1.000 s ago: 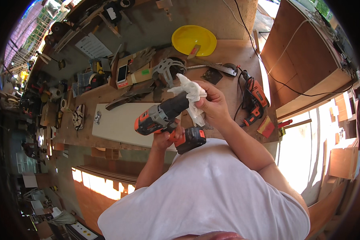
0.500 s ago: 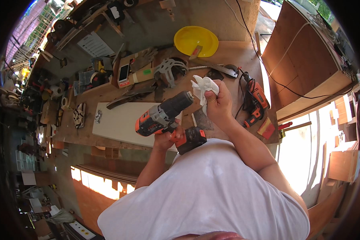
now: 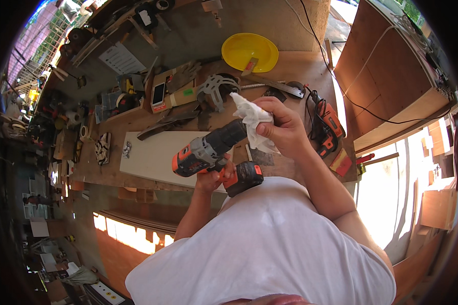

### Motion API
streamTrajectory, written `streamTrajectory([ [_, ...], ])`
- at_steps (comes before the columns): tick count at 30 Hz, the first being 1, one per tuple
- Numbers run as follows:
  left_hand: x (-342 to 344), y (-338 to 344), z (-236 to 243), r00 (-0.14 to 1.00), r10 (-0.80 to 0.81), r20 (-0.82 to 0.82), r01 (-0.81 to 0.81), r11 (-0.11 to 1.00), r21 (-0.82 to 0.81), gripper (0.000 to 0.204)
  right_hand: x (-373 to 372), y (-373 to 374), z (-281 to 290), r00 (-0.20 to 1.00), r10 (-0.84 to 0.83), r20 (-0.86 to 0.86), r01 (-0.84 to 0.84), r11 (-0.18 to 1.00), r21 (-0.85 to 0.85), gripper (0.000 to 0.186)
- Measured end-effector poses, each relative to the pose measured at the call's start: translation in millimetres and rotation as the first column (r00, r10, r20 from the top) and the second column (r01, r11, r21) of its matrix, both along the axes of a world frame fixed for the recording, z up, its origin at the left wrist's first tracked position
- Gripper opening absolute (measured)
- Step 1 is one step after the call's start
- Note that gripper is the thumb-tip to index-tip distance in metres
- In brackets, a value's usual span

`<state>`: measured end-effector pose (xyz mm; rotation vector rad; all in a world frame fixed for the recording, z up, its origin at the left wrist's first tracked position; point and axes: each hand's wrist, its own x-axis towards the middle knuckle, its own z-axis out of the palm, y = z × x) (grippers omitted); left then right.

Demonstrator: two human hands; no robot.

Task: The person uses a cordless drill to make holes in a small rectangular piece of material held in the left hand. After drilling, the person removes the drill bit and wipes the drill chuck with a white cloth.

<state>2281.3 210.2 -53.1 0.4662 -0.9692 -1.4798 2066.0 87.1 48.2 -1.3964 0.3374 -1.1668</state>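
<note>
My left hand (image 3: 212, 179) is wrapped round the handle of an orange and black cordless drill (image 3: 206, 147). The drill lies tilted in front of my shirt, with its chuck end up and to the right and its battery low, close to my belly. A crumpled white tissue (image 3: 253, 119) is pinched in my right hand (image 3: 286, 127), between thumb and fingers. The tissue covers the drill's front tip, and I cannot see whether a bit sits in the chuck.
The wooden workbench (image 3: 104, 170) carries a pale board (image 3: 160, 157), a yellow hard hat (image 3: 249, 52), a helmet harness (image 3: 220, 91), a phone (image 3: 159, 94) and gloves (image 3: 183, 75). At right lies a corded orange power tool (image 3: 332, 127) near a wooden cabinet (image 3: 379, 71).
My right hand has come down and slightly left, bringing the tissue from above the drill onto its chuck end. The drill in my left hand has hardly moved.
</note>
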Motion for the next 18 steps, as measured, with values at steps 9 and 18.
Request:
streamTrajectory([
  [9, -1, 1, 12, 0.994, 0.039, 0.099, -0.042, 0.999, 0.028, 0.060, -16, -4, 54, 0.824, -0.198, -0.531, -0.067, 0.896, -0.438, 0.019],
  [18, -7, -2, -3, 0.998, 0.062, 0.017, -0.063, 0.997, 0.043, 0.061, -9, 7, 27, 0.782, -0.329, -0.530, 0.115, 0.911, -0.397, 0.018],
])
